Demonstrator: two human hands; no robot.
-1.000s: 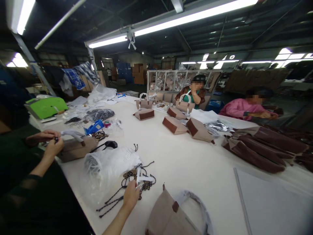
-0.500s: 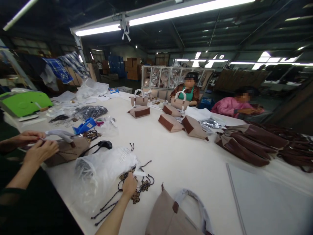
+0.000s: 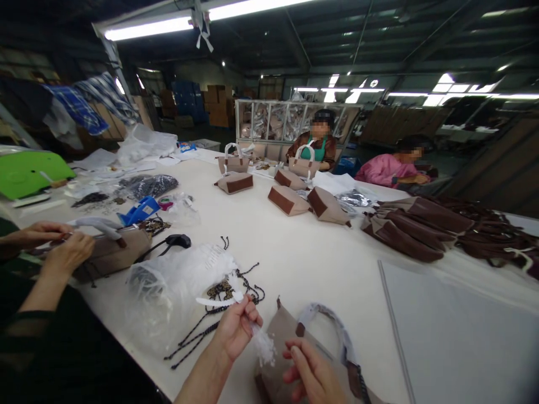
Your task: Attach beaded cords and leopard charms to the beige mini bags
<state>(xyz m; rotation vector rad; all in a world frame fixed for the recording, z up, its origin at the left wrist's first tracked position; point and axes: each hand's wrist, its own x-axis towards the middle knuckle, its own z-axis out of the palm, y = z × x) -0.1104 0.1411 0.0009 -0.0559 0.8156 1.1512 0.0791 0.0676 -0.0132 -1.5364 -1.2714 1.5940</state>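
White plastic wrapping strip [image 3: 236, 306]: thin, crinkled, translucent; raised above the tabletop, one end trailing left, the other bunched into a frayed tuft near the bag.

Beige handbag [image 3: 286, 348]: brown trim tabs, handle sheathed in clear plastic; lies on its side at the tabletop's near edge, partly cut off by the frame.

Fluorescent tubes [image 3: 202, 17] overhead blow out white at top of frame; I see the white table [image 3: 295, 252] lit evenly, shadows soft. Rafters and lower left stay dim. Wide-angle bending at the edges. Hands at bottom slightly blurred; faces blurred out.
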